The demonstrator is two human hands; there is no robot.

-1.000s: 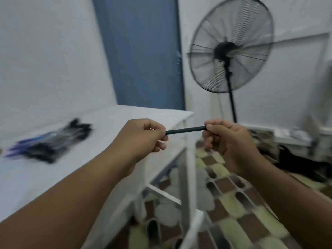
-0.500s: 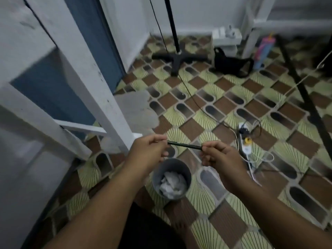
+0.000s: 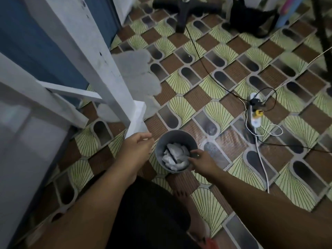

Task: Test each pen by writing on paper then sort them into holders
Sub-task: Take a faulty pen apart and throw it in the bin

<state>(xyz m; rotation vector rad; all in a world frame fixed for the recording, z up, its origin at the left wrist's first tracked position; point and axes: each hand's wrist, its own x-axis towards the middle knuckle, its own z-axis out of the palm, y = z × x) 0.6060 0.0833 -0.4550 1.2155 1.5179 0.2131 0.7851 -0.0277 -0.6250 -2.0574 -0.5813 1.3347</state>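
A dark pen (image 3: 171, 156), seemingly released, lies on crumpled paper (image 3: 177, 156) in the bin (image 3: 161, 144).

Open floor (image 3: 224, 72) right of and beyond bin (image 3: 161, 141). Close on the left, white table leg (image 3: 100, 56) and crossbar (image 3: 70, 90), just beside left hand (image 3: 138, 146). Bin mouth partly filled with crumpled paper (image 3: 177, 155) and a dark pen (image 3: 171, 155); right hand (image 3: 201, 161) at its right rim. Right of that, power strip (image 3: 255, 114) and trailing cables (image 3: 262, 159) across the tiles. Fan base (image 3: 181, 8) and black bag (image 3: 251, 17) well apart at the far end. Bare foot (image 3: 181, 194) just below the bin.
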